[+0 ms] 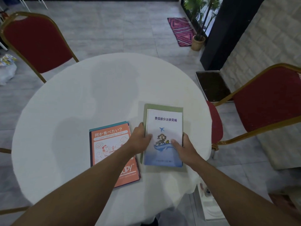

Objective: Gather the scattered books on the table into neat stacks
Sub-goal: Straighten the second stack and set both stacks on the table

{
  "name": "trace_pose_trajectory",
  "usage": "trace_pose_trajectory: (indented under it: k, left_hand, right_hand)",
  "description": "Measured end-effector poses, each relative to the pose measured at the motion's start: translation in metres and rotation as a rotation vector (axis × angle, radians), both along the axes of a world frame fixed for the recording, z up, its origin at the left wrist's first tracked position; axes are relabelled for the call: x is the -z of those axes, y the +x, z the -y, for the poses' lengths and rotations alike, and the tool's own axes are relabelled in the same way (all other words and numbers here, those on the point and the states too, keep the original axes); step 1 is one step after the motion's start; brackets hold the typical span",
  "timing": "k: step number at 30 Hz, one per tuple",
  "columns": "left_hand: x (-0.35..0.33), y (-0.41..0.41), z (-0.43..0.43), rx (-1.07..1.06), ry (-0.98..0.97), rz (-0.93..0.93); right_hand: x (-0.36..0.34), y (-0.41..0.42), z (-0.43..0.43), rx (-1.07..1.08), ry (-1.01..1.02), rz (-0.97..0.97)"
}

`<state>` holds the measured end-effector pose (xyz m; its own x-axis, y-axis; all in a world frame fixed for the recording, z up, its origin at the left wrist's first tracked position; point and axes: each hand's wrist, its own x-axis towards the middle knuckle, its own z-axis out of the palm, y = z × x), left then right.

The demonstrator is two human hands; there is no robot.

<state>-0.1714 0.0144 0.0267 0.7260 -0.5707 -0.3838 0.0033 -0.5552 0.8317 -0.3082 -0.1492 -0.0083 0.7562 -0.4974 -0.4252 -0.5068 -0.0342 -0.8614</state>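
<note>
On the table, right stack: a white-and-blue paperback booklet with purple characters and a small plane (163, 137) lies on a larger sage-green flat book (162, 106), whose margin shows along the far and left sides.
Left hand: the left hand (140, 139) clasps the stack's left edge, thumb on the booklet's cover, fingers curled down over the side.
Right hand: the right hand (182, 147) grips the right edge, thumb pressed on the cover; the other fingers are hidden behind the edge.
Left stack: an orange comic-style paperback with Japanese lettering and a cartoon dog (112, 144) sits on what looks like a teal-edged book, just beside the right stack and a little skewed; the left forearm crosses its near corner.
Progress: I judge the gathering nearly done, two piles and no loose books in sight; what is left seems to be squaring the booklet on the green book and perhaps straightening the orange pile.
Edges: the right stack sits near the right rim of the round white-clothed table (81, 88).
Open room: the far and left parts of the cloth are bare.
Surroundings: two red-padded, gold-framed chairs (37, 44) stand around the table.
</note>
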Motion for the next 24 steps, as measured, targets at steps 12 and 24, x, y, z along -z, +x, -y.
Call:
trace_pose_trajectory:
  k: [12,24]
  left_hand:
    - [0.050,-0.035,-0.007,0.105,0.389,-0.019]
    - [0.057,-0.032,-0.001,0.212,0.508,-0.028]
  right_hand:
    - [0.032,-0.024,-0.009,-0.022,-0.139,-0.412]
    - [0.028,-0.015,-0.002,-0.200,-0.249,-0.608]
